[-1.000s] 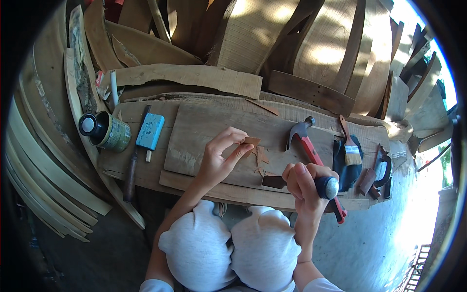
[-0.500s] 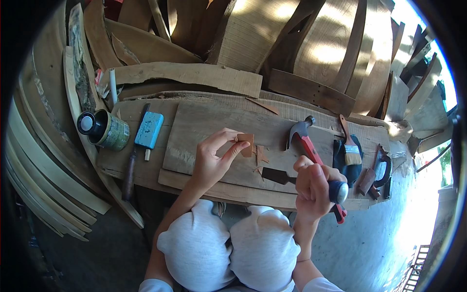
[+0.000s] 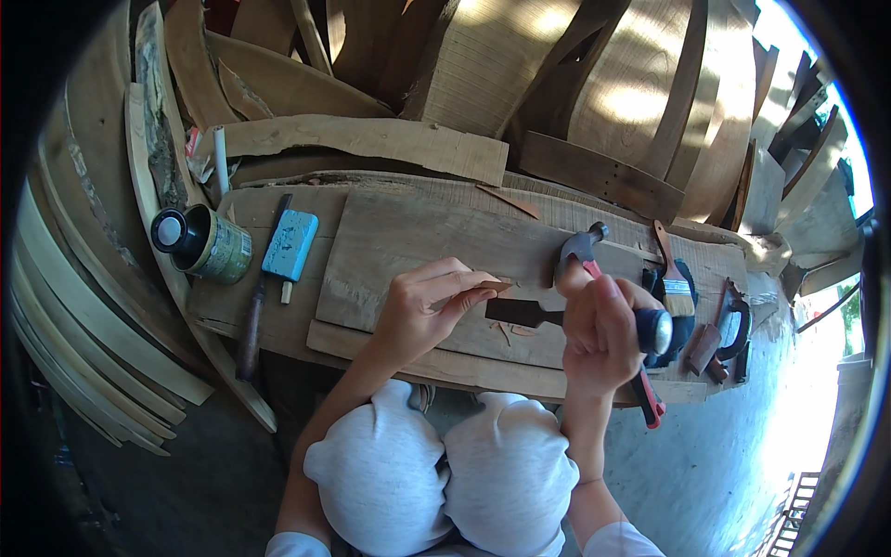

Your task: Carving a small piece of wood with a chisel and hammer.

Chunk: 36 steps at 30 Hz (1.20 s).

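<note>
My left hand (image 3: 432, 302) pinches a small thin piece of reddish-brown wood (image 3: 493, 286) above a grey-brown board (image 3: 390, 232). My right hand (image 3: 603, 334) is closed round the dark handle of a wide chisel (image 3: 513, 312), whose flat metal blade points left, just below that piece and close to my left fingertips. Thin wood shavings (image 3: 507, 336) lie on the board under the blade. A red-handled claw hammer (image 3: 580, 245) lies behind my right hand, partly hidden by it.
A blue block (image 3: 290, 242), a long dark-handled tool (image 3: 249, 339) and a green can (image 3: 223, 251) are left; a paintbrush (image 3: 678, 292), dark cloth (image 3: 685, 330) and small tools (image 3: 705, 348) right. Wood planks (image 3: 353, 135) surround the bench's back and left.
My left hand has moved down, tipping the small wood piece flatter. The chisel blade has risen toward it, moving slightly left, with my right hand shifted a little right.
</note>
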Each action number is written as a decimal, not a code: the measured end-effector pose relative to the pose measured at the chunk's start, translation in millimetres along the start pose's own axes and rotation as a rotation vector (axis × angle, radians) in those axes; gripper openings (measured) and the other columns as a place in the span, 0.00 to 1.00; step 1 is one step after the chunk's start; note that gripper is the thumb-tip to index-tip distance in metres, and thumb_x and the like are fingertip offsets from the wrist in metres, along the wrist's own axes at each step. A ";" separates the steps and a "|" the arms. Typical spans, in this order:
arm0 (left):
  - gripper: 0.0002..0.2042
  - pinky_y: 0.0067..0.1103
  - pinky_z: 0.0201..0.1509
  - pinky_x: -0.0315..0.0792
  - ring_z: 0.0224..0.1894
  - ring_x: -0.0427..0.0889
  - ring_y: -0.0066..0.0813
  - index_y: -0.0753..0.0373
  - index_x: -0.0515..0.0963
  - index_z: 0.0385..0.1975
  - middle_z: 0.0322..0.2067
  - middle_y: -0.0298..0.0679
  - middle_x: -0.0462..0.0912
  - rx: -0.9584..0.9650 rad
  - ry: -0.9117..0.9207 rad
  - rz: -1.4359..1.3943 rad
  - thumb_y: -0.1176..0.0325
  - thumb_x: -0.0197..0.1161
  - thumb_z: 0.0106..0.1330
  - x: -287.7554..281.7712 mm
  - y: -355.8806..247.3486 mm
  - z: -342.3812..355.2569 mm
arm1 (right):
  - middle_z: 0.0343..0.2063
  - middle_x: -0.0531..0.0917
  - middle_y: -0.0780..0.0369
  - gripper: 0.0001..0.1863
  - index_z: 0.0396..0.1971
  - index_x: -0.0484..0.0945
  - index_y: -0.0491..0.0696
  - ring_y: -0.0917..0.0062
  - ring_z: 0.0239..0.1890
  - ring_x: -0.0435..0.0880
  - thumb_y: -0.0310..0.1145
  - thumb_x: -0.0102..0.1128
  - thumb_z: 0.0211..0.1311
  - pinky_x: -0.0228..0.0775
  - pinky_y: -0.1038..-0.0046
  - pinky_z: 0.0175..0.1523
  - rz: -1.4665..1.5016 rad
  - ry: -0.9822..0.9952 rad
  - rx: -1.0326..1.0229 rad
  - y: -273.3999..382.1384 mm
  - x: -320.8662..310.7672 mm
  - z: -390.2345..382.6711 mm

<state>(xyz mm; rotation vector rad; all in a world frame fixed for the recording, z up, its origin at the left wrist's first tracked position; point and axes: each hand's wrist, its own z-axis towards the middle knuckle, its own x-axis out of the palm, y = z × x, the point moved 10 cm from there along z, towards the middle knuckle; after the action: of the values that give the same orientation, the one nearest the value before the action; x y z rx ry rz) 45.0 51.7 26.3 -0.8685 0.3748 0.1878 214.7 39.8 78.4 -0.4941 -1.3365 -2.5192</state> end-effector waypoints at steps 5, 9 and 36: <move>0.08 0.19 0.27 0.72 0.26 0.81 0.27 0.66 0.81 0.35 0.26 0.39 0.81 0.016 -0.046 -0.037 0.77 0.65 0.54 -3.5 -0.5 1.6 | 0.05 0.63 0.68 0.22 0.07 0.56 0.51 0.87 0.07 0.54 0.23 0.51 0.59 0.62 0.77 0.30 0.068 0.029 -0.027 3.1 0.3 3.1; 0.08 0.18 0.27 0.72 0.26 0.81 0.26 0.66 0.81 0.35 0.27 0.39 0.82 -0.005 -0.056 -0.006 0.77 0.66 0.55 -3.8 4.1 0.9 | 0.05 0.62 0.68 0.23 0.07 0.55 0.51 0.88 0.08 0.53 0.25 0.53 0.59 0.62 0.80 0.30 0.030 -0.052 0.129 -26.5 -2.8 -1.2; 0.08 0.17 0.30 0.76 0.28 0.83 0.26 0.69 0.81 0.34 0.27 0.41 0.83 -0.055 -0.103 -0.036 0.80 0.65 0.54 -16.7 10.5 -2.4 | 0.06 0.65 0.66 0.22 0.07 0.60 0.47 0.89 0.07 0.55 0.29 0.58 0.57 0.43 0.84 0.15 0.032 -0.109 0.154 -38.6 2.8 3.0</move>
<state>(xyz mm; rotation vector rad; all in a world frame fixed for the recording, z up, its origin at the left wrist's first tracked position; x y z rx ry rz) 25.8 56.3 24.0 -0.9152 0.2586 0.2096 198.5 63.3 52.2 -0.6229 -1.5343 -2.3702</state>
